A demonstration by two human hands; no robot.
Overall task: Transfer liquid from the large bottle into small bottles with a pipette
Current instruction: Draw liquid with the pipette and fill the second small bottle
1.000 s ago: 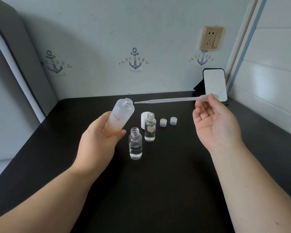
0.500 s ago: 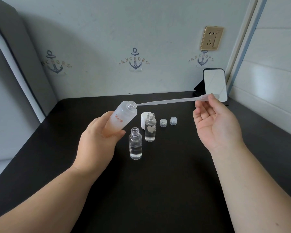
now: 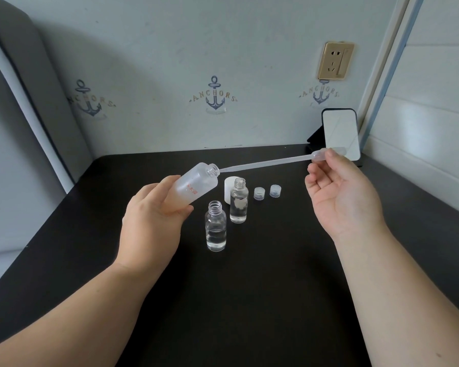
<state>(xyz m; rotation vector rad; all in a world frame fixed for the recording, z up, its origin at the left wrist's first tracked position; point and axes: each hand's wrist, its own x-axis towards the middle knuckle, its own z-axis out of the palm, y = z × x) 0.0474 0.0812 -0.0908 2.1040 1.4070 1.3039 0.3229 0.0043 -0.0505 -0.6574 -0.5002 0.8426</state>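
Since the earlier frame the large bottle [image 3: 194, 188] has tipped further over and the pipette [image 3: 265, 162] tip has reached its open mouth, where before a gap lay between them. Whether the tip is inside the neck is hard to make out.

The left hand [image 3: 154, 221] wraps its fingers round the lower body of this bottle, a frosted plastic cylinder with red lettering, tilted with its mouth toward the right. The right hand [image 3: 342, 197], palm up with its other fingers loosely open, pinches the soft bulb of the pipette at its fingertips; the long, thin, translucent stem runs nearly level to the bottle.

Below, on the matt black table [image 3: 249, 300], two small clear bottles stand upright and uncapped: the near one [image 3: 215, 226] part filled with clear liquid, the far one [image 3: 239, 201] just beyond it. A white cap [image 3: 229, 190] is half hidden behind the far bottle. Two small ribbed clear caps [image 3: 267, 192] sit beside each other to the right. A mirror [image 3: 341, 133] leans at the table's back corner, its lower edge hidden by the hand
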